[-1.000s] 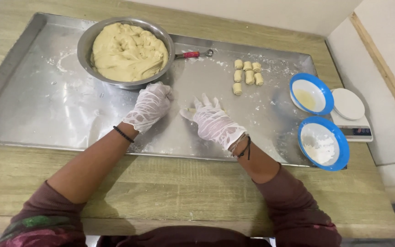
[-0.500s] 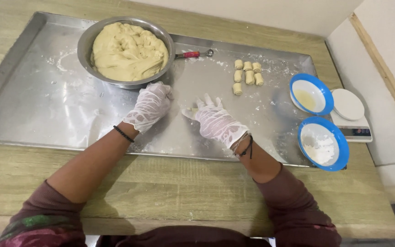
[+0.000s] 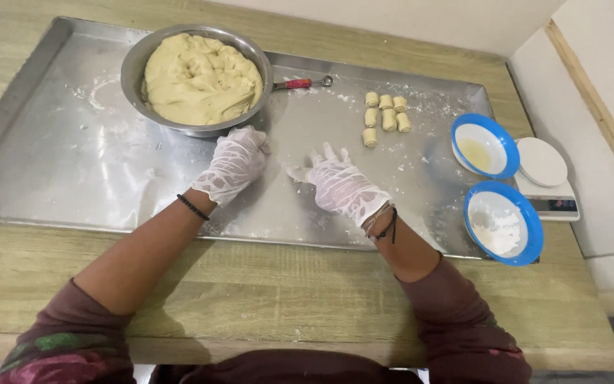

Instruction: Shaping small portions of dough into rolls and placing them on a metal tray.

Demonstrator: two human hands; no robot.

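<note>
Dough (image 3: pixel 200 78) in bowl (image 3: pixel 133 67), upper left of frame: soft, sticky, best pinched off at near edge; left hand (image 3: pixel 236 162) loosely curled, right hand (image 3: pixel 339 183) spread flat, both empty.

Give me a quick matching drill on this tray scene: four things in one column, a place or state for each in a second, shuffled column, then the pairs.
Things:
1. metal bowl
2. dough rolls
3. kitchen scale
4. left hand

Places or states:
A. off the metal tray, at the far right of the table
B. gloved, just below the bowl's rim
C. full of pale dough
D. grouped on the tray left of the blue bowls

Pairs: 1-C, 2-D, 3-A, 4-B
</note>
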